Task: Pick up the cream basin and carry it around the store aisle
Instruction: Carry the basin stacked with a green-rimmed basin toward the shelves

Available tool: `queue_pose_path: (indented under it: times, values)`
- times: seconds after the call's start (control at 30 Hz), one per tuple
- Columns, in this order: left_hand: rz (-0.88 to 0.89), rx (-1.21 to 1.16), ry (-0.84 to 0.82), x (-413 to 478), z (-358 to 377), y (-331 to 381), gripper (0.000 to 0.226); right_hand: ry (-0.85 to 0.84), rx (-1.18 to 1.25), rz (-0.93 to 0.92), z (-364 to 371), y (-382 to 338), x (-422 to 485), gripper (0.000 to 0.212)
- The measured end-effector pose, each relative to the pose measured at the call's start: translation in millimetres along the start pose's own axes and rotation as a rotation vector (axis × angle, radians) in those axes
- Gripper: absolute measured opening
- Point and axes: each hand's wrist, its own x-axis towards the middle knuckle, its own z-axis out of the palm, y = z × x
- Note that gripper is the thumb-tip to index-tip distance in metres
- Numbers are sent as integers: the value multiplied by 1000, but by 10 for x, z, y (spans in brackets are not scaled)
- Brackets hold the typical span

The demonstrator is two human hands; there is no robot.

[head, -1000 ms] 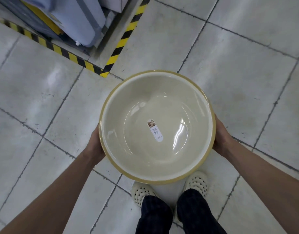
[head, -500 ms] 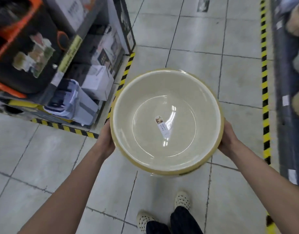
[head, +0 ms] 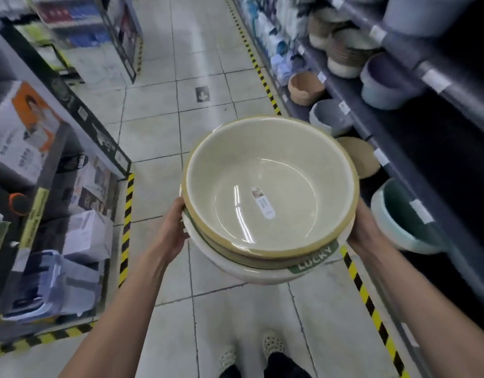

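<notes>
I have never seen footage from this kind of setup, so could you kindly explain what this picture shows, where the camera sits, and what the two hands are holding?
There is no machine here: a person wears a wide-angle camera on the head, looking forward and down, so you see their own arms and shoes. The left hand and right hand grip opposite sides of the cream basin, held level above the tiled floor. It has a small label sticker inside and appears nested in other basins, with a green band reading LUCKY below its rim. On the person's right a shelf holds more basins; on the left stand boxed goods. Yellow-black tape edges the aisle.
</notes>
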Motion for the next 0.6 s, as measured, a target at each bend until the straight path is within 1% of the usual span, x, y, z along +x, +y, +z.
queue_pose_path:
  times: [0.1, 0.17, 0.23, 0.27, 0.33, 0.43, 0.53, 0.6]
  values:
    - [6, 39, -122, 22, 349, 150, 44, 120, 52, -40, -349, -52, -388, 50]
    - [4, 97, -227, 31, 583, 211, 47, 220, 102, -32, -589, -20, -693, 50]
    - [-2, 163, -343, 20, 833, 229, 50, 311, 136, -7, -826, 83, -1029, 56]
    - [-8, 194, -393, 23, 974, 218, 48, 354, 158, -4, -944, 147, -1224, 59]
    - [-15, 241, -474, 6, 1238, 177, 42, 444, 182, -11, -1139, 290, -1611, 55]
    - [-15, 291, -647, -163, 1766, 36, 46, 636, 216, -24, -1425, 525, -2297, 49]
    - [-48, 338, -831, -503, 2336, -179, 45, 824, 270, -29, -1668, 800, -3000, 44]
    - [-89, 360, -953, -766, 2697, -355, 41, 949, 297, -31, -1785, 973, -3485, 45]
